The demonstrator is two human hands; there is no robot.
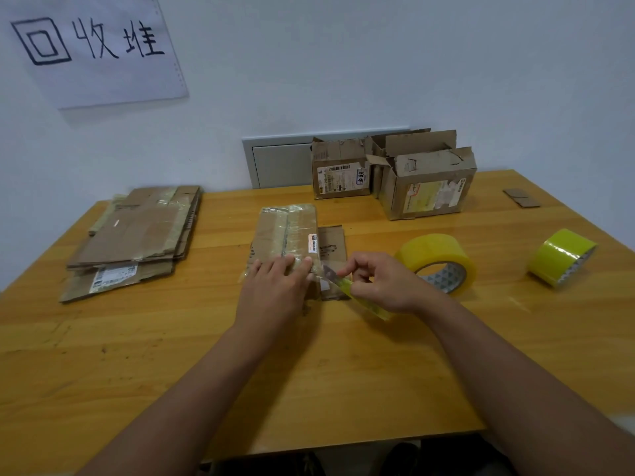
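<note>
— Setting?
— Wooden table [137,338], white wall behind. A flattened box [285,231] lies mid-table, just ahead of me.
— Hands?
— My left hand [275,286], fingers straight, presses the box's near end. My right hand [381,283] pinches a tape strip [343,286] at its near right corner. A roll [436,261] stands just beside.

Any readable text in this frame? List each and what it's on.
"回收堆": handwritten on the paper sheet on the wall.
Shipping labels on the left open box and right open box: too small to read.
Orange sticker on the flattened box under the left hand: blurred.
White label on the flat cardboard stack: too small to read.
Tape strip pinched by the right hand: no text.
</note>
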